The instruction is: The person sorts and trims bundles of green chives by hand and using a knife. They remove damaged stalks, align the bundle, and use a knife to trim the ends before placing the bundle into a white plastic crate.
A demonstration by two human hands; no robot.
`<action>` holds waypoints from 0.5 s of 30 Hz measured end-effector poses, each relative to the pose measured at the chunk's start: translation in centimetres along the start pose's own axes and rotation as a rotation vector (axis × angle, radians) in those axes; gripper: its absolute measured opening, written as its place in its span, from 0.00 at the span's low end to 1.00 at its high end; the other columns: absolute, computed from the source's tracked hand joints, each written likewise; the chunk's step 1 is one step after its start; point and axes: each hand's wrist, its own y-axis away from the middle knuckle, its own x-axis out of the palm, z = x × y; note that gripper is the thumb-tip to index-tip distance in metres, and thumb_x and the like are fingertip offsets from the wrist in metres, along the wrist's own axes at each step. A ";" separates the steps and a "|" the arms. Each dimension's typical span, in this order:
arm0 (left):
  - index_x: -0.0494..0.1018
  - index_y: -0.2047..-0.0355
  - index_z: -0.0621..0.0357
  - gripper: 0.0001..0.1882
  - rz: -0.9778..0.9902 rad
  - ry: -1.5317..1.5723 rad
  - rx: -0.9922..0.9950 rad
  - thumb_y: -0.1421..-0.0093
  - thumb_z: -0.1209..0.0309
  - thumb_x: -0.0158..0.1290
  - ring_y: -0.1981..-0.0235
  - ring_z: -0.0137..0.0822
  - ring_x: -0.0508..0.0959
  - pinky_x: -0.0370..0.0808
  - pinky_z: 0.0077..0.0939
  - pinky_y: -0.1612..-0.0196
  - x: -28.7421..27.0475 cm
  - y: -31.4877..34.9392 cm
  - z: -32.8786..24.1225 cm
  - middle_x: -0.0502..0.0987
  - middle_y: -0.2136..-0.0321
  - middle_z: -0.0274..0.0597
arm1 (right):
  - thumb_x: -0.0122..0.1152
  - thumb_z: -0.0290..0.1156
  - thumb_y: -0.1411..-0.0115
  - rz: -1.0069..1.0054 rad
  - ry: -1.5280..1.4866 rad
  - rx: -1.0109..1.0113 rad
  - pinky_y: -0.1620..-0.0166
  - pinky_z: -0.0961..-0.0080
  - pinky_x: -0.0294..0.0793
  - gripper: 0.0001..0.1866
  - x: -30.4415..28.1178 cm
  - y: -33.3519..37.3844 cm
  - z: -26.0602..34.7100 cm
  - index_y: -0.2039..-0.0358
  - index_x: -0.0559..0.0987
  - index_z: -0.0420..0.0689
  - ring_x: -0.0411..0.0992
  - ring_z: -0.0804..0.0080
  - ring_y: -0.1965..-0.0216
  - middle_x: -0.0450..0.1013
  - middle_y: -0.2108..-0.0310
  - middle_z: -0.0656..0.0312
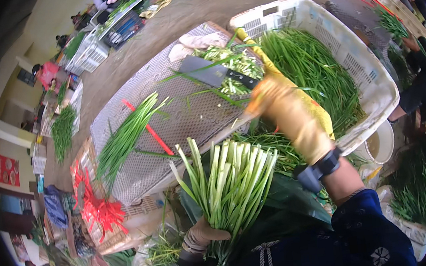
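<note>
My left hand (205, 235), in a glove, is closed round a thick bunch of garlic chives (228, 183), low in front of me with the pale stem ends pointing up. My right hand (277, 105), in a yellowish glove, is smeared by motion beyond the bunch, so its fingers cannot be read. Close to it is the black handle of a cleaver (206, 72), whose blade rests by cut stem ends (237, 68) on a mesh-covered board (166, 81). On the board's left part lies a smaller chive bunch (130, 136) across a red strip (151, 131).
A white crate (371, 62) of loose chives stands at right, a yellow cloth (314, 107) along its near side. Red strips (98, 202) pile up at left. A white bucket (380, 144) sits below the crate. Other people (50, 75) and more crates (91, 52) are farther off.
</note>
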 end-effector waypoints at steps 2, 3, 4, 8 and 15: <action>0.66 0.34 0.65 0.50 0.000 -0.001 0.042 0.61 0.79 0.70 0.44 0.43 0.78 0.73 0.37 0.40 -0.1 -0.1 -0.2 0.79 0.44 0.46 | 0.54 0.38 0.29 -0.398 -0.564 0.127 0.52 0.67 0.77 0.10 -4.0 0.0 3.3 0.57 0.75 0.44 0.78 0.68 0.62 0.79 0.67 0.61; 0.66 0.34 0.64 0.49 -0.015 -0.010 0.033 0.61 0.79 0.70 0.44 0.43 0.78 0.73 0.37 0.40 0.0 -0.1 -0.3 0.79 0.45 0.45 | 0.57 0.41 0.29 -0.409 -0.538 -0.039 0.53 0.66 0.76 0.13 -5.8 -0.3 5.0 0.56 0.76 0.44 0.78 0.67 0.60 0.78 0.68 0.61; 0.66 0.34 0.64 0.49 -0.066 -0.018 0.018 0.61 0.79 0.70 0.45 0.42 0.78 0.73 0.37 0.40 0.0 -0.2 -0.5 0.79 0.45 0.45 | 0.58 0.45 0.29 -0.327 -0.338 -0.130 0.52 0.64 0.77 0.17 -7.0 0.5 6.1 0.56 0.78 0.41 0.78 0.65 0.59 0.79 0.63 0.58; 0.69 0.35 0.62 0.45 -0.059 0.004 0.001 0.57 0.77 0.70 0.43 0.38 0.77 0.71 0.34 0.38 0.9 -1.2 -1.2 0.79 0.45 0.42 | 0.71 0.27 0.44 0.161 1.020 -0.134 0.41 0.62 0.76 0.13 -5.6 5.7 8.9 0.57 0.83 0.45 0.76 0.55 0.45 0.80 0.51 0.55; 0.74 0.40 0.62 0.35 -0.093 -0.040 -0.029 0.50 0.82 0.66 0.46 0.35 0.79 0.73 0.29 0.40 3.3 -1.4 -2.1 0.81 0.47 0.41 | 0.74 0.28 0.50 0.348 0.926 -0.656 0.36 0.60 0.71 0.11 7.7 2.6 3.8 0.65 0.84 0.44 0.71 0.52 0.38 0.78 0.46 0.53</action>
